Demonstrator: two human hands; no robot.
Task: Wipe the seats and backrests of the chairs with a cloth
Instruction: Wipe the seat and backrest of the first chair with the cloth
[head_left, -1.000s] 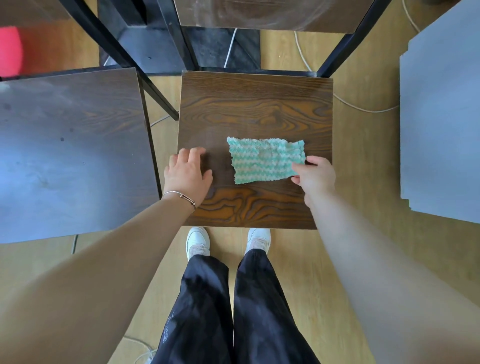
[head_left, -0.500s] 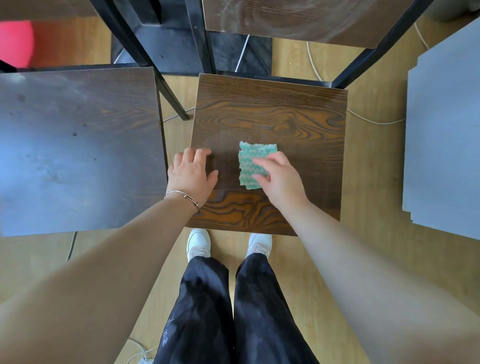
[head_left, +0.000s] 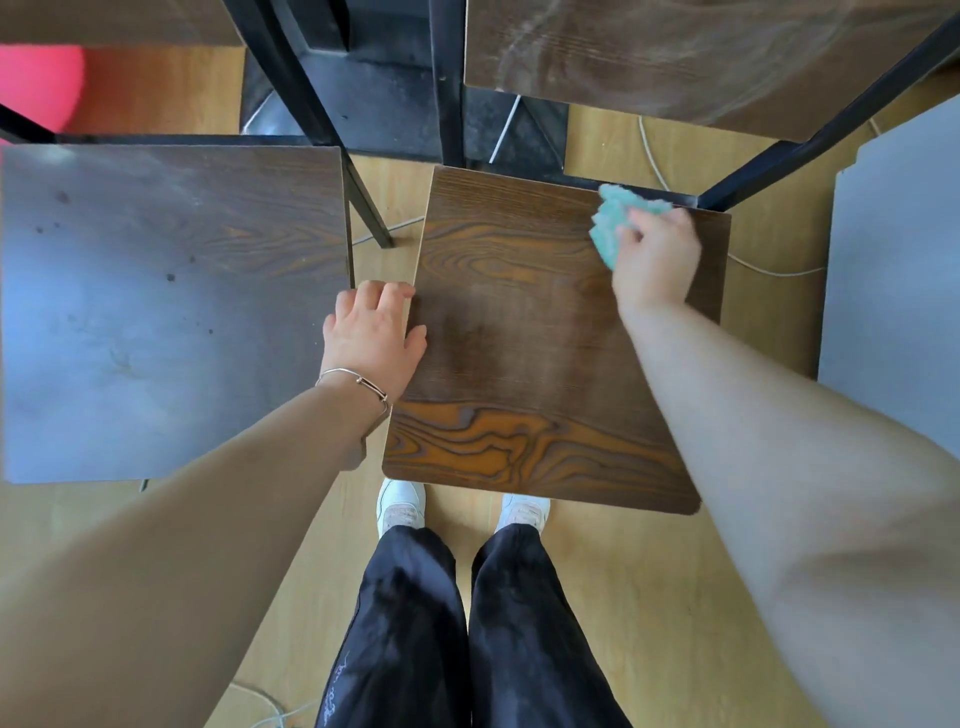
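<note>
A dark wood-grain chair seat (head_left: 524, 364) lies straight below me, with its wooden backrest (head_left: 675, 57) on black metal posts at the top of the view. My right hand (head_left: 655, 260) grips a bunched green-and-white cloth (head_left: 613, 221) at the seat's far right corner. My left hand (head_left: 371, 338) rests on the seat's left edge, fingers curled over the rim, a thin bracelet on the wrist. A second chair seat (head_left: 166, 306) of the same kind stands to the left.
A grey flat panel (head_left: 898, 291) fills the right side. White cables (head_left: 769, 267) run over the light wooden floor. Black chair legs (head_left: 332, 135) cross between the two seats. A pink object (head_left: 36, 83) shows at top left. My feet in white shoes stand at the seat's near edge.
My right hand gathered the flat cloth from the seat's middle into a bunch and moved it to the far right corner. My left hand stays at the left edge.
</note>
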